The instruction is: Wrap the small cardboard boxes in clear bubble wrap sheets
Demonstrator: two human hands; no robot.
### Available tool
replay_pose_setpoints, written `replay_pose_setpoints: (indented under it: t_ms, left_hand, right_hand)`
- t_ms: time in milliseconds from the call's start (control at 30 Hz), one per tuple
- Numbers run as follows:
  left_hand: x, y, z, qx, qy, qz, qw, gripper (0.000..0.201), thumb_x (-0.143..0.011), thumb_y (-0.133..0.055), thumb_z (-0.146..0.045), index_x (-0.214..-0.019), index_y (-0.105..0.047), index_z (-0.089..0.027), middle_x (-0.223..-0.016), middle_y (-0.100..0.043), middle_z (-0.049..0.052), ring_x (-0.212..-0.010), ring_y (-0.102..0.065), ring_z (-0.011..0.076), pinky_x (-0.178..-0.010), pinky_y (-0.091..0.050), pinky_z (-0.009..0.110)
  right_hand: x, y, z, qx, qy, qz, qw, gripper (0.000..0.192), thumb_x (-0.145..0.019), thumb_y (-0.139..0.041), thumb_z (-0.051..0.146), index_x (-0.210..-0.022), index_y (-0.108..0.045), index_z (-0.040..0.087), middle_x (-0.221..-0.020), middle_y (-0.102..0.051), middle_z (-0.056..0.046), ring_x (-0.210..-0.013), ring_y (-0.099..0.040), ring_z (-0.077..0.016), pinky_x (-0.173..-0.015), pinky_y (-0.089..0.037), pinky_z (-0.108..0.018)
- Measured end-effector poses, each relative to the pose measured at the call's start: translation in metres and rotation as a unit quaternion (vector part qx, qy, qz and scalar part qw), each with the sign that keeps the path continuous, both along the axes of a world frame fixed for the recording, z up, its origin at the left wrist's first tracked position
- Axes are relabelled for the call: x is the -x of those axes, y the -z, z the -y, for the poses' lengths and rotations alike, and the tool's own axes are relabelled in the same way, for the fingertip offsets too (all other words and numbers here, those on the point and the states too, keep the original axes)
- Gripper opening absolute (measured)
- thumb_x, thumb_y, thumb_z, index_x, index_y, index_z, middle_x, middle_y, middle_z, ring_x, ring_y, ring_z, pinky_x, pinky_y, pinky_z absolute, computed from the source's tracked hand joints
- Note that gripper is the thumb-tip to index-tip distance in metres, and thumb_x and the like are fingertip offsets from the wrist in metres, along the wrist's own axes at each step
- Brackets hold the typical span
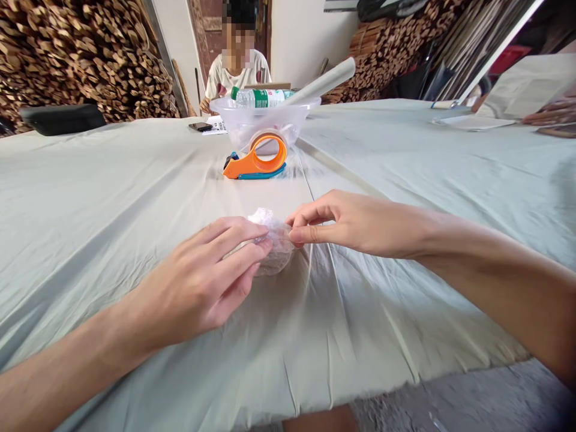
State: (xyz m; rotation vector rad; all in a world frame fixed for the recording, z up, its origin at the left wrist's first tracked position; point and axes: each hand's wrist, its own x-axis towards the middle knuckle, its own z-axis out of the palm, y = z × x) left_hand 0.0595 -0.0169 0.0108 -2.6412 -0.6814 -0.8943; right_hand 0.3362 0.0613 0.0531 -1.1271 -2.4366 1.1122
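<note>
A small bundle wrapped in clear plastic film (275, 246) lies on the pale green tablecloth (112, 198) near the front middle. My left hand (211, 282) rests over its left side, fingers pressing on the wrap. My right hand (342, 222) pinches the bundle's right edge between thumb and fingers. Part of the bundle is hidden under my left fingers.
An orange tape dispenser (256, 161) lies beyond the bundle, in front of a clear plastic bowl (243, 117) with a water bottle (261, 96) and a paper roll (321, 81). A phone (200, 126) lies further back. A person (238, 63) sits at the far end; another person's hand (551, 112) shows at right.
</note>
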Motion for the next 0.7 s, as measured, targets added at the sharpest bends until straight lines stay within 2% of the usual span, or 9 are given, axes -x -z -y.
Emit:
replay_pose_setpoints:
  t_ms: [133, 233, 300, 433, 567, 633, 700]
  left_hand:
    - [0.001, 0.001, 0.000, 0.001, -0.002, -0.001, 1.000, 0.026, -0.104, -0.064, -0.001, -0.129, -0.071, -0.004, -0.133, -0.078, 0.016, -0.129, -0.074, 0.0283, -0.112, -0.062, 0.042]
    - [0.002, 0.002, 0.001, 0.010, -0.004, 0.004, 1.000, 0.024, -0.104, -0.064, -0.001, -0.127, -0.072, -0.005, -0.133, -0.077, 0.016, -0.128, -0.074, 0.0274, -0.112, -0.061, 0.041]
    - [0.002, 0.003, 0.001, 0.015, -0.003, 0.010, 1.000, 0.024, -0.104, -0.064, -0.001, -0.127, -0.072, -0.006, -0.134, -0.076, 0.015, -0.128, -0.074, 0.0263, -0.113, -0.061, 0.041]
    - [0.002, 0.004, 0.001, 0.021, -0.010, 0.019, 1.000, 0.021, -0.106, -0.064, -0.003, -0.125, -0.071, -0.009, -0.133, -0.077, 0.013, -0.130, -0.074, 0.0233, -0.116, -0.060, 0.036]
    - [0.005, 0.005, -0.002, 0.052, -0.040, 0.058, 0.996, 0.013, -0.108, -0.063, -0.010, -0.119, -0.068, -0.016, -0.136, -0.079, 0.009, -0.129, -0.077, 0.0170, -0.113, -0.060, 0.027]
    - [0.006, 0.006, -0.003, 0.078, -0.058, 0.080, 0.992, 0.010, -0.109, -0.063, -0.016, -0.117, -0.066, -0.019, -0.137, -0.080, 0.007, -0.128, -0.078, 0.0159, -0.107, -0.062, 0.025]
    - [0.007, 0.006, -0.002, 0.102, -0.070, 0.091, 0.988, 0.010, -0.110, -0.063, -0.022, -0.120, -0.064, -0.021, -0.138, -0.080, 0.006, -0.127, -0.079, 0.0173, -0.102, -0.065, 0.026]
  right_hand:
    - [0.002, 0.002, -0.004, 0.077, -0.010, -0.037, 0.996, 0.035, -0.087, -0.087, 0.058, -0.077, -0.079, 0.025, -0.091, -0.075, -0.001, -0.088, -0.061, -0.0215, -0.083, -0.043, -0.036]
    - [0.002, 0.003, -0.009, 0.140, -0.023, -0.070, 0.987, 0.028, -0.083, -0.093, 0.049, -0.075, -0.080, 0.026, -0.089, -0.074, 0.000, -0.088, -0.059, -0.0206, -0.087, -0.043, -0.035]
    - [0.001, 0.004, -0.011, 0.147, -0.019, -0.066, 0.987, 0.027, -0.081, -0.095, 0.047, -0.072, -0.080, 0.026, -0.090, -0.075, -0.001, -0.090, -0.059, -0.0208, -0.088, -0.043, -0.035]
    - [0.001, 0.009, -0.014, 0.108, -0.035, -0.056, 0.992, 0.035, -0.085, -0.092, 0.053, -0.071, -0.079, 0.024, -0.092, -0.075, -0.001, -0.087, -0.058, -0.0189, -0.084, -0.041, -0.035]
    - [0.009, 0.027, -0.016, 0.068, -0.039, -0.101, 0.992, 0.051, -0.085, -0.091, 0.064, -0.071, -0.072, 0.018, -0.080, -0.068, -0.002, -0.079, -0.056, -0.0166, -0.076, -0.040, -0.034]
    - [0.015, 0.038, -0.014, 0.012, -0.006, -0.150, 0.989, 0.053, -0.082, -0.092, 0.065, -0.082, -0.069, 0.018, -0.081, -0.066, -0.001, -0.074, -0.055, -0.0151, -0.069, -0.040, -0.032]
    - [0.019, 0.047, -0.011, -0.052, 0.006, -0.195, 0.979, 0.051, -0.086, -0.091, 0.060, -0.102, -0.068, 0.018, -0.099, -0.072, -0.003, -0.075, -0.060, -0.0143, -0.068, -0.045, -0.031]
